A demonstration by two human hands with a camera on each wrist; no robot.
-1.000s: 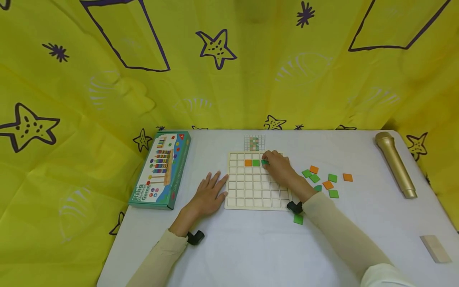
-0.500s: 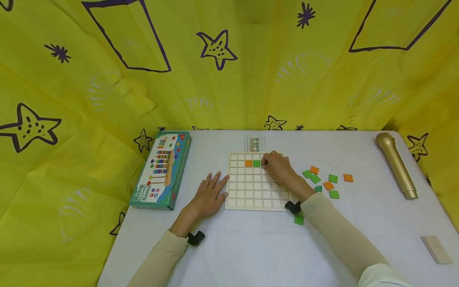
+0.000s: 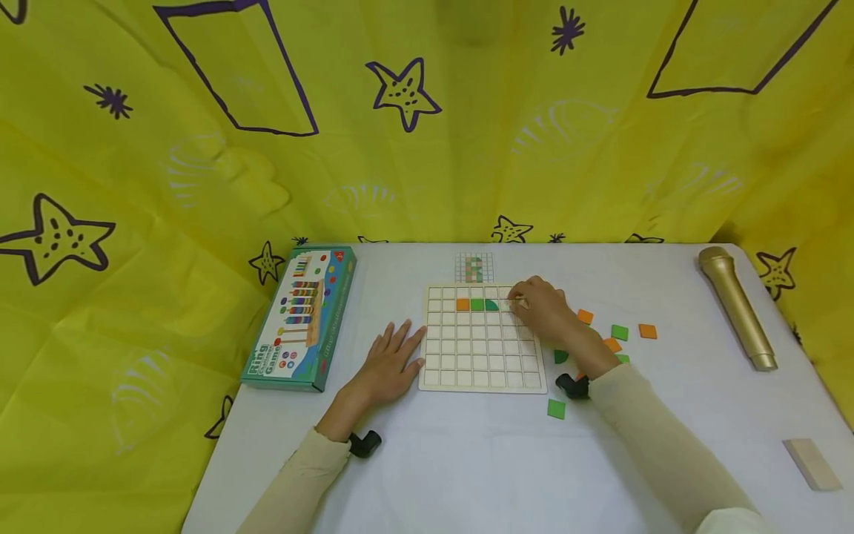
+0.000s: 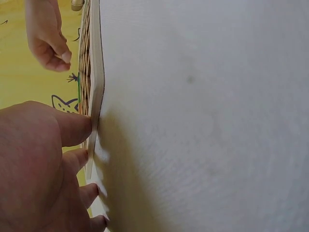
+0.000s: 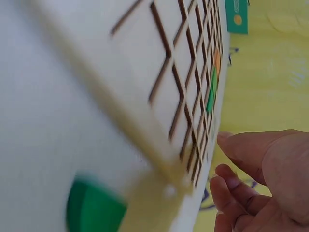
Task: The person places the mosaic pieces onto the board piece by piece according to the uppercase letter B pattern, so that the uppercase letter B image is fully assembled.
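A pale wooden grid board [image 3: 480, 363] lies on the table. One of its rows holds an orange square tile [image 3: 463, 305], a green square tile [image 3: 477, 305] and a dark green rounded tile [image 3: 491, 305], side by side. My left hand [image 3: 390, 368] rests with spread fingers against the board's left edge; in the left wrist view its fingertips touch the board's rim [image 4: 97, 63]. Above the board's right side hovers my right hand [image 3: 543, 311], fingers loosely bent. In the right wrist view a gap shows between thumb and fingers, with nothing held.
Right of the board lie loose tiles, among them an orange one [image 3: 647, 331] and a green one [image 3: 557, 409], partly hidden by my right arm. A pattern card [image 3: 474, 268] lies behind the board. A game box [image 3: 299, 319], gold microphone [image 3: 737, 308] and wooden block [image 3: 812, 463] stand around.
My right hand has let go of the dark green rounded tile, which now lies in the grid beside the green square, and has moved right. The left hand has stayed in place.
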